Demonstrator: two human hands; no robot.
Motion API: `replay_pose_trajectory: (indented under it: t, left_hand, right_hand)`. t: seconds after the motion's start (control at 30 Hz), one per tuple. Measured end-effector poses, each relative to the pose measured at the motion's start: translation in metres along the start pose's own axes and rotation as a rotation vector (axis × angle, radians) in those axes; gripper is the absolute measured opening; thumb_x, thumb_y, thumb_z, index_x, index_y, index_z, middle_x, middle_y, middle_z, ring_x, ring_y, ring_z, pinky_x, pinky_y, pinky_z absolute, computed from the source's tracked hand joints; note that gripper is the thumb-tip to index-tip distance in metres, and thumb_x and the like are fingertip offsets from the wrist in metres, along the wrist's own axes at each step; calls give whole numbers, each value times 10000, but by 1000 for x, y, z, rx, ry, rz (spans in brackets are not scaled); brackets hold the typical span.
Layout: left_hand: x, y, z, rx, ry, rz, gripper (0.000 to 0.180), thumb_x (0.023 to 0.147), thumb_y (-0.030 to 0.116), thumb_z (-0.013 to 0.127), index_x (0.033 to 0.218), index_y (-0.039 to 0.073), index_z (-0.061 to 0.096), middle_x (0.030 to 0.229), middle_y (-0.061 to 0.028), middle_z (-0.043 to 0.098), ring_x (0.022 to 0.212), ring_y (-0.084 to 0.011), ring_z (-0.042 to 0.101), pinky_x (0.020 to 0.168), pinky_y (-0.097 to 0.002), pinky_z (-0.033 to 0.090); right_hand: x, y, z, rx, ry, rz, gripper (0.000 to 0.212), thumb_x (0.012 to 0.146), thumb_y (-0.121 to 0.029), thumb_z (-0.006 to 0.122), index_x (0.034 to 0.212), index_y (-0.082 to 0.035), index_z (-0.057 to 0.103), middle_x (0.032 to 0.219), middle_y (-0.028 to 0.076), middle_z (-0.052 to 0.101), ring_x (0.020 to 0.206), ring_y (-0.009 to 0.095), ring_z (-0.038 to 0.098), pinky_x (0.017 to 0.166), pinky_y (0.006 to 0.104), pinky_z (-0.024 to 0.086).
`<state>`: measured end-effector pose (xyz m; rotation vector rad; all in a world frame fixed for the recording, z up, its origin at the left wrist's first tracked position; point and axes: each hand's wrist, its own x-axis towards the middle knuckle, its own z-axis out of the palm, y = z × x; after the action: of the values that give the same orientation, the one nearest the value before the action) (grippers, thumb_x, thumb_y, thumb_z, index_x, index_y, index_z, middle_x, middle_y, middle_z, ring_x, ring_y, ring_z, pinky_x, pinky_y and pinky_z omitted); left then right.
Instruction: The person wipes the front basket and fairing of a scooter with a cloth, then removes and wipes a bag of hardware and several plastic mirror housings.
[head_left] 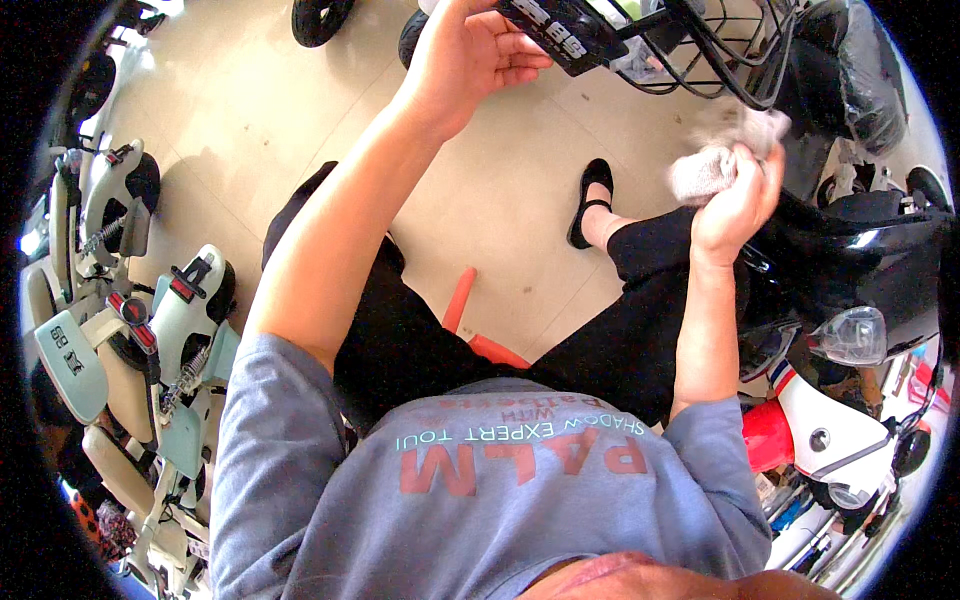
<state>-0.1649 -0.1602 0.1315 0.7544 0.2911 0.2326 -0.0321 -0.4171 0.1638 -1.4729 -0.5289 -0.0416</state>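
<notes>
At the top edge, my left hand [470, 65] is closed at the left end of a black panel [565, 35] with pale markings, its fingers curled against it. Part of that hand is cut off by the picture's rim. My right hand [740, 195] grips a crumpled greyish-white cloth [705, 172], blurred on its upper side by motion. The cloth is just below a black wire basket [690, 88], close to its lower rim. Black bars join the panel and the basket.
My legs are spread over a beige tiled floor [500, 200], with red bars [460, 300] between them. Pale green and white scooters [185, 300] crowd the left. A glossy black vehicle body [880, 250] and a white and red scooter part [830, 430] are close on the right.
</notes>
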Motion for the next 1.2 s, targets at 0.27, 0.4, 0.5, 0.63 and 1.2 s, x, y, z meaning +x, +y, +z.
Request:
replay_pose_trajectory:
  t: [0.27, 0.4, 0.5, 0.63, 1.2]
  left_hand:
    - [3, -5, -4, -14, -10, 33, 595, 939, 548, 355, 1019, 48, 665, 929, -113, 716, 888, -248, 660, 855, -370, 487]
    - [2, -5, 6, -7, 3, 33, 606, 935, 557, 348, 1017, 49, 669, 949, -128, 718, 907, -263, 665, 871, -382, 491]
    - [2, -4, 4, -22, -19, 28, 509, 944, 463, 423, 1073, 34, 665, 973, -116, 713, 917, -233, 660, 864, -366, 496]
    - [2, -2, -9, -73, -104, 74, 442, 926, 443, 497, 900, 38, 670, 945, -176, 713, 981, -350, 649, 947, -468, 471]
    - [4, 0, -8, -195, -54, 15, 462, 916, 440, 501, 989, -2, 612, 955, -178, 675, 964, -337, 586, 971, -477, 426]
  right_hand:
    - [14, -10, 19, -577, -244, -666, 204, 885, -55, 533, 1070, -5, 603, 911, 140, 585, 824, 309, 571, 762, 384, 468]
    - [32, -4, 8, -594, -142, -506, 215, 882, -42, 540, 1085, 1, 600, 952, 153, 608, 869, 316, 593, 799, 386, 480]
    - [3, -16, 26, -482, -258, -680, 166, 880, -8, 499, 1012, -5, 600, 902, 96, 572, 805, 203, 556, 779, 309, 454]
    - [17, -21, 17, 19, -272, -102, 204, 943, -83, 481, 1114, -23, 574, 905, 62, 561, 811, 174, 568, 745, 293, 463]
    - [31, 20, 31, -235, -265, -182, 178, 873, -17, 483, 997, -24, 610, 865, 161, 535, 866, 344, 558, 753, 410, 441]
